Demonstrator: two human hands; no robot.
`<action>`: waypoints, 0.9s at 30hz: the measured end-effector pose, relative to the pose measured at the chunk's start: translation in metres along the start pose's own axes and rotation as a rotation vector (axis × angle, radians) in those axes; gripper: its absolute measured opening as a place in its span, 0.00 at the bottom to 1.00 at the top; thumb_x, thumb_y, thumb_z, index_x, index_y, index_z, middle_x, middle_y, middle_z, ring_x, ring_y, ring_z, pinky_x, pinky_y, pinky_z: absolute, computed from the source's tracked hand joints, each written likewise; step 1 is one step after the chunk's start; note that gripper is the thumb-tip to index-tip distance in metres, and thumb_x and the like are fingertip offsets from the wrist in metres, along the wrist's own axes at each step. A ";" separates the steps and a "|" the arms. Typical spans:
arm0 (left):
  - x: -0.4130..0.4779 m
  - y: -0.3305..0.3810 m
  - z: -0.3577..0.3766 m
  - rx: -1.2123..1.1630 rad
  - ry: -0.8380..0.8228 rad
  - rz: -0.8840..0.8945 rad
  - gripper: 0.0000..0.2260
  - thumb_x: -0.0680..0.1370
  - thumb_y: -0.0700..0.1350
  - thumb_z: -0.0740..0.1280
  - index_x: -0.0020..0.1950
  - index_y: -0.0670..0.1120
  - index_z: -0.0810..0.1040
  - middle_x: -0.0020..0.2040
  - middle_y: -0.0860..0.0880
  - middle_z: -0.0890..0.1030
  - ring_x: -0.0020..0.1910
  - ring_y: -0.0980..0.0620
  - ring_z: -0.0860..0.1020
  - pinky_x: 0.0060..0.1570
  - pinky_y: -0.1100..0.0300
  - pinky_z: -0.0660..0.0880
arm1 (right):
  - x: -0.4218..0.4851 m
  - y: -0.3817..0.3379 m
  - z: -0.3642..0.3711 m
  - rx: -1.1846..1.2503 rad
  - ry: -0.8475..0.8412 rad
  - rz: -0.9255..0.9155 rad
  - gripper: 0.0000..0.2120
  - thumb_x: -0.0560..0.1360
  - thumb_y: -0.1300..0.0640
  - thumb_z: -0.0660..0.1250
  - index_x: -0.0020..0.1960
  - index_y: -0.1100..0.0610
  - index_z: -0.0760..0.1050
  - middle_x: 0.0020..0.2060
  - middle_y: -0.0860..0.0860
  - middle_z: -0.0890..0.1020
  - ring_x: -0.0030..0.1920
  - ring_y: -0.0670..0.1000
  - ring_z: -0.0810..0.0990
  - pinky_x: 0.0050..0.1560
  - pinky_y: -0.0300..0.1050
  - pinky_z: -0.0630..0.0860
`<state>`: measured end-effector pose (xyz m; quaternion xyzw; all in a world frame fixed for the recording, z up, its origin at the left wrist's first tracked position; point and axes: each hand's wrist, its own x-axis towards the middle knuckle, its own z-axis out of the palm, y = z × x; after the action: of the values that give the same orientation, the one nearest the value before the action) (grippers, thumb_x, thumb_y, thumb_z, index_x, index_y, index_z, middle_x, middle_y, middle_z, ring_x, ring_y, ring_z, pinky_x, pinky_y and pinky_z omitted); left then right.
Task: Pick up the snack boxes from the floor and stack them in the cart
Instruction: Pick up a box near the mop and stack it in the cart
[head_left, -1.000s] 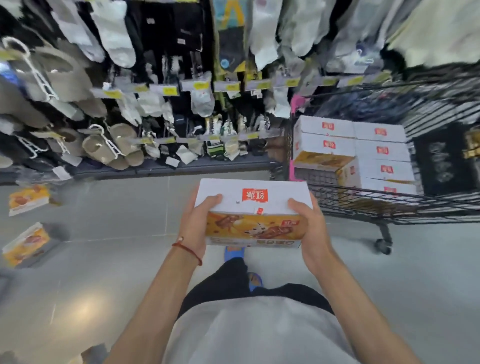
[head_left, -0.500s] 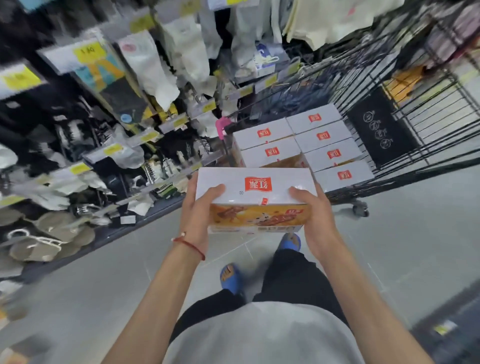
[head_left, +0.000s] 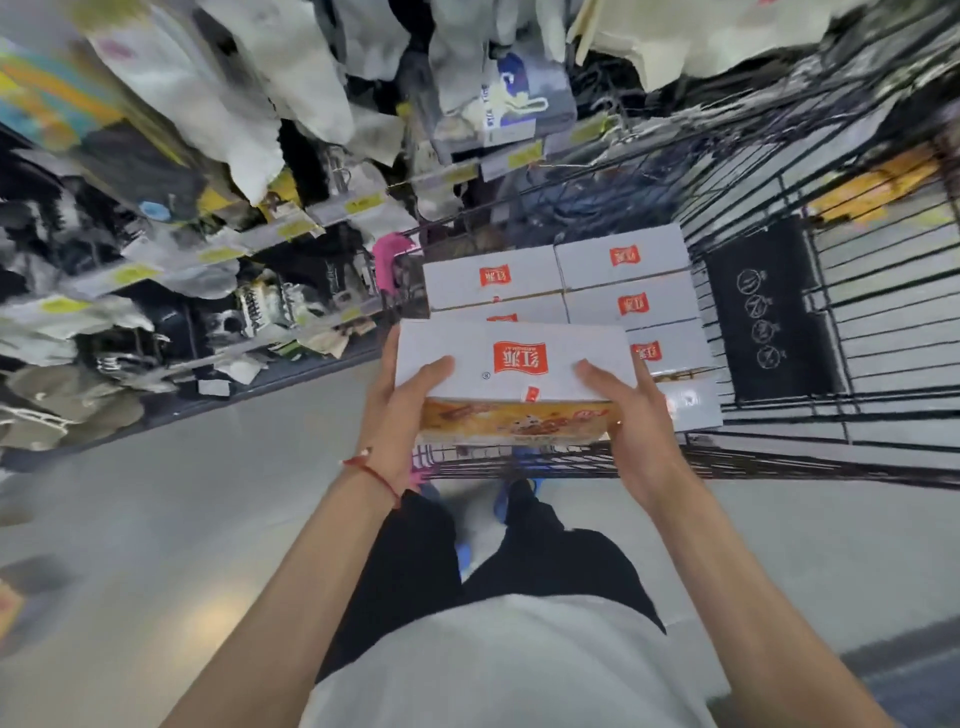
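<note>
A white snack box (head_left: 514, 374) with a red logo on top and an orange picture on its front hangs level over the near rim of the black wire cart (head_left: 779, 467). My left hand (head_left: 400, 415) grips its left end, thumb on top. My right hand (head_left: 628, 415) grips its right end the same way. Inside the cart lie several matching white boxes (head_left: 623, 280), stacked in rows just beyond the held box.
A shelf of hanging socks, slippers and yellow price tags (head_left: 234, 234) runs along the left and back. A black mat with round symbols (head_left: 769, 312) hangs on the cart's inner right side. Grey floor (head_left: 182, 519) spreads at the left; an orange box edge (head_left: 8, 608) shows far left.
I have stepped up to the cart, and the box held in both hands has moved forward over its near rim. The boxes on the floor have left the view.
</note>
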<state>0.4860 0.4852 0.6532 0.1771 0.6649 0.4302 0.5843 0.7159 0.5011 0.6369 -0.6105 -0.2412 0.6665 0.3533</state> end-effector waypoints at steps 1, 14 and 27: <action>0.002 -0.001 0.004 0.015 0.002 -0.015 0.28 0.74 0.43 0.74 0.73 0.56 0.73 0.62 0.51 0.84 0.61 0.47 0.82 0.60 0.46 0.79 | 0.006 -0.002 -0.005 -0.021 -0.011 0.012 0.25 0.75 0.49 0.76 0.70 0.43 0.75 0.60 0.47 0.86 0.61 0.52 0.84 0.64 0.57 0.78; 0.057 -0.039 0.017 0.331 0.039 -0.178 0.19 0.81 0.45 0.69 0.71 0.53 0.73 0.55 0.57 0.82 0.53 0.61 0.79 0.52 0.69 0.74 | 0.085 0.011 -0.030 -0.329 -0.087 0.116 0.24 0.75 0.58 0.77 0.69 0.49 0.76 0.58 0.44 0.86 0.60 0.47 0.84 0.56 0.40 0.82; 0.116 -0.088 0.000 0.554 0.115 -0.281 0.18 0.74 0.38 0.75 0.63 0.43 0.81 0.59 0.46 0.84 0.58 0.47 0.82 0.59 0.57 0.78 | 0.143 0.038 -0.006 -0.792 0.066 0.171 0.32 0.69 0.63 0.81 0.68 0.60 0.71 0.55 0.52 0.79 0.55 0.53 0.79 0.52 0.43 0.81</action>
<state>0.4801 0.5207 0.5118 0.2112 0.8067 0.1572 0.5290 0.7144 0.5862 0.5151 -0.7384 -0.4163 0.5289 0.0417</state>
